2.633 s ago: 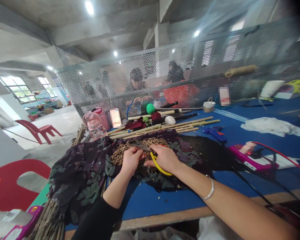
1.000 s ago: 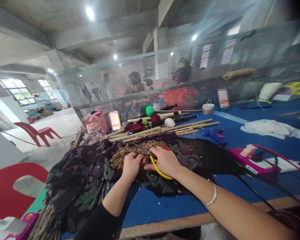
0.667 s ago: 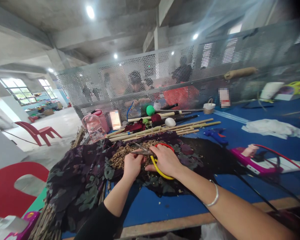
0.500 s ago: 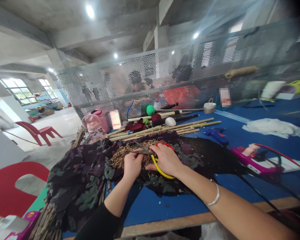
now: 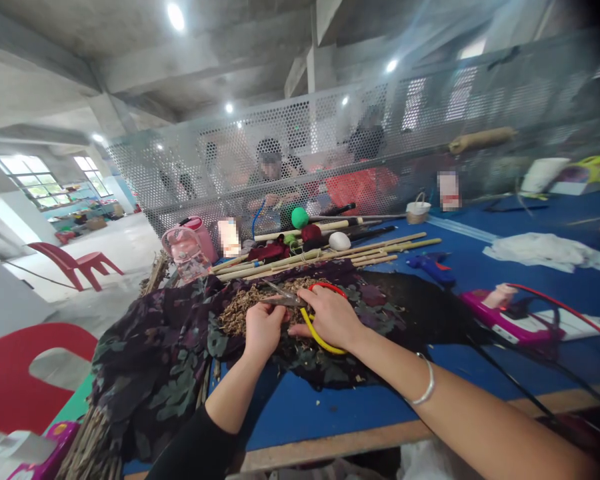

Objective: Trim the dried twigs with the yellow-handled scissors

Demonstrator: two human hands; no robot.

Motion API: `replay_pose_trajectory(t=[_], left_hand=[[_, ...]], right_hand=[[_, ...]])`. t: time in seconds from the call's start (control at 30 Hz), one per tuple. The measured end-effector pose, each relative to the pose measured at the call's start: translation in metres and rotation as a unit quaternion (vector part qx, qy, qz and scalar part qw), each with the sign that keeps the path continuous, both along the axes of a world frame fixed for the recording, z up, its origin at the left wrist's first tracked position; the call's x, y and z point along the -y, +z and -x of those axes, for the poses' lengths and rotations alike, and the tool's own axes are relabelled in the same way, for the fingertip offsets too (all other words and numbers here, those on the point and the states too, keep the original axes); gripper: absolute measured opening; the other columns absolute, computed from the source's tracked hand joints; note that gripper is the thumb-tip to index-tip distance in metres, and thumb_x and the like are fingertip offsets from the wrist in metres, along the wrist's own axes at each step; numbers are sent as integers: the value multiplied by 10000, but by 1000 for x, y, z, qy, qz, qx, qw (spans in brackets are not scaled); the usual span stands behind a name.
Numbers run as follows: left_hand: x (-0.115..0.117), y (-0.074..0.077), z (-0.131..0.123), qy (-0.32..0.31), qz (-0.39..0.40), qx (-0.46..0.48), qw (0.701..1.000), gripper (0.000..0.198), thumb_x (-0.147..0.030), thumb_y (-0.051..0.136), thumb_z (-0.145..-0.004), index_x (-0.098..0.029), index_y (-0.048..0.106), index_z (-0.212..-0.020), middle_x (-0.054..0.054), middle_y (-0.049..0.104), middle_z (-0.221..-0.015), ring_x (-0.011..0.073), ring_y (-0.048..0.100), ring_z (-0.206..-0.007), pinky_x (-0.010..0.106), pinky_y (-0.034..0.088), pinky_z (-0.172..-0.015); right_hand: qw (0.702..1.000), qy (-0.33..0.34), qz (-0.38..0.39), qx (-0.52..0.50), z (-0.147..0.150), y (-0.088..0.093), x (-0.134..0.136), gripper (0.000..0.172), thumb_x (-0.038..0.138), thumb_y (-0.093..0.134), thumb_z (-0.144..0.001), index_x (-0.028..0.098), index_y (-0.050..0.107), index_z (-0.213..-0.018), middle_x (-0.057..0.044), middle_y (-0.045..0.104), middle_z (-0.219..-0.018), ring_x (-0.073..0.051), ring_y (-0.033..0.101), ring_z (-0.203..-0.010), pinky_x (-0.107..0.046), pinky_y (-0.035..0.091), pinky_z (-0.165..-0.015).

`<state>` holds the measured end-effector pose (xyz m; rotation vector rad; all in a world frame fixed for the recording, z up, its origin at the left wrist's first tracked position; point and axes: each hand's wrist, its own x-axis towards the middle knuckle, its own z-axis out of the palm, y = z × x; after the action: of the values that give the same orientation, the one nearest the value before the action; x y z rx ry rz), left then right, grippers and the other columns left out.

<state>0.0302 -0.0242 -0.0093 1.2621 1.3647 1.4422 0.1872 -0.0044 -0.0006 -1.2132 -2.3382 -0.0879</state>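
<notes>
My right hand is closed around the handles of a pair of scissors, one loop red and the other yellow. The blades stand apart and point left, over my left hand. That hand is closed with thumb and fingertips pinched together right by the blades; what it pinches is hidden. Under and behind both hands lies a heap of dried brown plant bits. The heap rests on a dark floral cloth spread across the blue table.
Beyond the heap lie bamboo sticks, a green ball and a white ball. To the right are a blue glue gun and a magenta power strip. A perforated metal screen stands behind, with people beyond it. Bundled stalks lie at left.
The view has shifted slightly. Both hands stay at nearly the same place over the heap, with the scissors still in my right hand.
</notes>
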Motion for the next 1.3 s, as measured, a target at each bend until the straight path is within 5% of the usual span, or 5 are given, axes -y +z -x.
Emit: replay_pose_trajectory(t=[0.6,0.97,1.3], left_hand=[[-2,1,1,-3,7,46,999,199,-325,622,-654,-134,654,-701,-2,616,-587,101,526,-508,203,423,-519],[-3,-2,1,15,4,44,999,240,-273,607,-659,-110,669,-823,5,632,-598,101,528,-514,206,422,-534],[-4,-4,1,12,15,43,999,180,-276,605,-646,-114,650,-711,23,633,-593,111,537,-517,213,428,-530]], right_hand=[[998,-27,62,14,-1,8,5,523,671,437,-742,233,565,-996,-69,654,-832,-228,623,-818,-278,413,-661],[999,-25,39,10,-1,9,5,671,689,553,-639,216,532,-1116,-79,581,-889,-227,578,-846,-303,418,-713],[999,-15,32,1,-1,7,4,641,672,530,-677,211,523,-1121,-72,583,-898,-215,578,-848,-291,415,-714]])
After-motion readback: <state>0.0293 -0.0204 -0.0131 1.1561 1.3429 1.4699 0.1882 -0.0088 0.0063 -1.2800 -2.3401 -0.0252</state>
